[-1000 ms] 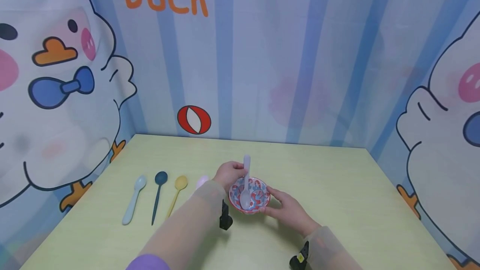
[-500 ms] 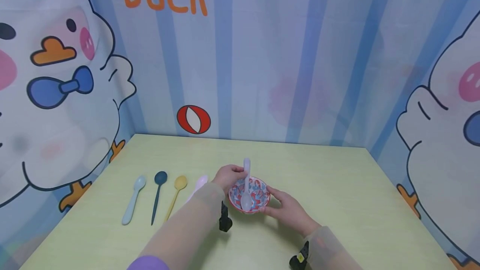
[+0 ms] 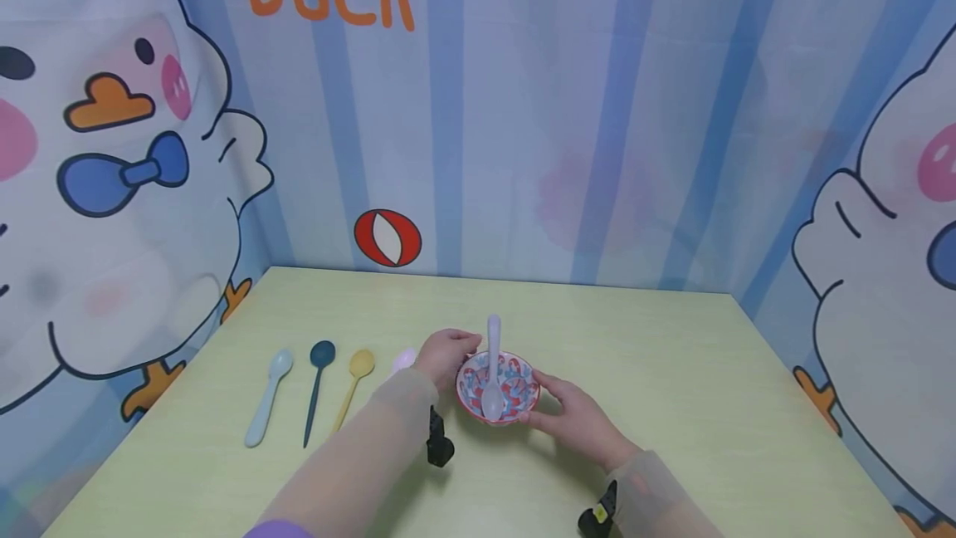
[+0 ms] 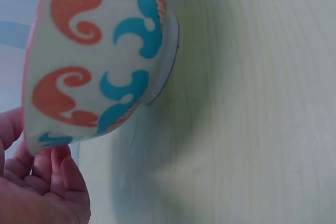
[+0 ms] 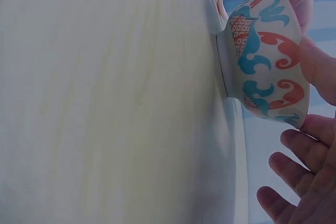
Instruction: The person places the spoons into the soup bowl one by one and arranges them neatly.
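A small round bowl, ceramic-looking and white with red and blue swirl patterns and a red rim, stands upright near the middle of a pale yellow-green table. A pale lilac spoon sits in it, scoop down inside, its handle leaning over the far rim and pointing up and away from the person.

The right hand holds the bowl at its right side, thumb and index finger set apart around the rim; in the right wrist view the other fingers are spread and clear of the bowl. The left hand is at the bowl's left rim, just beside the spoon handle but apart from it. Its fingers are bent close against the rim, and I cannot tell whether they grip it.

To the left, three spoons lie side by side on the table: a pale blue one with a broad handle, a slim dark teal one and a slim yellow one. Next in line, a light pink rounded piece shows past the left sleeve, which hides the rest. Behind hangs a blue-striped cloth printed with white ducks and orange lettering.
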A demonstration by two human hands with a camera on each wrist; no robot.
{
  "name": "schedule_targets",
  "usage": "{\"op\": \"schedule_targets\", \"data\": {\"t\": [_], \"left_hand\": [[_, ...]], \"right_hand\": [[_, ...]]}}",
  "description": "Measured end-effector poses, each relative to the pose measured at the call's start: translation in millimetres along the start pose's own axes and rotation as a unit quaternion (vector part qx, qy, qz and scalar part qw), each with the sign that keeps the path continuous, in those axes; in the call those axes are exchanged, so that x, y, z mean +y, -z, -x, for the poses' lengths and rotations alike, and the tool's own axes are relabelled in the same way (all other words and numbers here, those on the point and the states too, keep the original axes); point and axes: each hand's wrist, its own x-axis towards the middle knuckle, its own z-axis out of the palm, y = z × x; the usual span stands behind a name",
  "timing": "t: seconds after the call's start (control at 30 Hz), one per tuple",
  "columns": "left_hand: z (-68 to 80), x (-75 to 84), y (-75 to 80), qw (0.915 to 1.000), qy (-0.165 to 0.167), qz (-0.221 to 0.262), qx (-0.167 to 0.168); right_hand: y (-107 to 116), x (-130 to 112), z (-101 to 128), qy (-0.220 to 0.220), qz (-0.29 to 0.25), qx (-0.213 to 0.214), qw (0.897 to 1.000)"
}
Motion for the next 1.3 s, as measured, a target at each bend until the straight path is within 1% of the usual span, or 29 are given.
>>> {"op": "schedule_targets", "data": {"t": [0.13, 0.37, 0.63, 0.77, 1.0, 1.13, 1.2, 1.3], "left_hand": [[0.8, -2.0, 6.2, 0.9998, -0.001, 0.021, 0.008], [2.3, -6.9, 17.6, 0.9993, 0.006, 0.030, 0.020], [16.1, -6.6, 33.0, 0.9997, -0.002, 0.022, 0.006], [21.1, -9.0, 44.2, 0.9999, -0.003, 0.013, 0.011], [31.6, -15.6, 65.1, 0.9995, 0.010, 0.024, 0.020], [38.1, -21.5, 74.4, 0.9992, 0.008, 0.028, 0.027], [42.7, -24.1, 79.0, 0.9994, 0.003, 0.018, 0.030], [50.0, -27.8, 85.9, 0.9992, -0.008, -0.011, 0.037]], "right_hand": [[1, 0, 1, 0.001, 0.007, 0.001, 1.000], [0, 2, 0, 0.031, 0.018, 0.004, 0.999], [0, 4, -1, 0.051, 0.027, 0.010, 0.998], [0, 4, -2, 0.053, 0.029, 0.011, 0.998], [-1, 3, -2, 0.045, 0.030, 0.009, 0.998], [-1, 2, -1, 0.044, 0.031, 0.012, 0.998], [-1, 1, -1, 0.044, 0.034, 0.014, 0.998], [-1, 1, -1, 0.043, 0.036, 0.015, 0.998]]}}
